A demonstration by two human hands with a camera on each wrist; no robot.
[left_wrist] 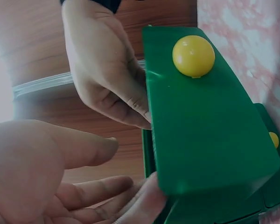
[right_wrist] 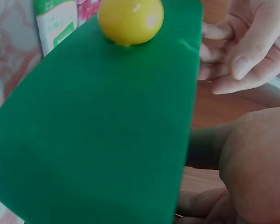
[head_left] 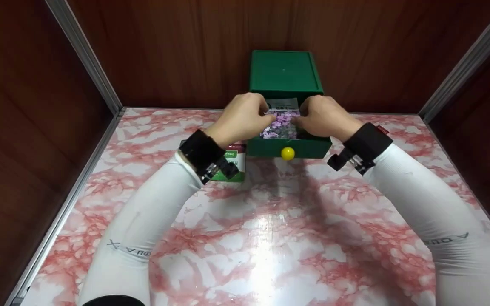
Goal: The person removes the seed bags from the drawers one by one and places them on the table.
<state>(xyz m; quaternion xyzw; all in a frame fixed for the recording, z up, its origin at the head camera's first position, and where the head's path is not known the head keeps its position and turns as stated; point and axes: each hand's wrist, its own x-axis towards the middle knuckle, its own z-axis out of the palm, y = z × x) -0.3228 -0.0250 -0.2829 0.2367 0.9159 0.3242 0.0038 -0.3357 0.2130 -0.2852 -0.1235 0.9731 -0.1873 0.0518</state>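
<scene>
A green drawer [head_left: 266,148] with a yellow ball knob [head_left: 287,153] stands pulled out of a green box [head_left: 285,70]. Inside lies a flat packet [head_left: 282,125] printed with purple flowers. At the drawer's left side my left hand [head_left: 245,117] hovers over the packet, thumb and fingers apart in the left wrist view, one finger touching the drawer's rim. My right hand [head_left: 326,114] reaches in from the right, thumb near the packet's edge. Its fingertips go behind the drawer front [left_wrist: 200,126], so whether they pinch the packet is hidden.
A white and green carton [head_left: 238,163] lies on the marbled table [head_left: 228,238], left of the drawer and partly under my left wrist. Brown wood panels [head_left: 164,51] rise behind and at both sides. The green box stands near the back panel.
</scene>
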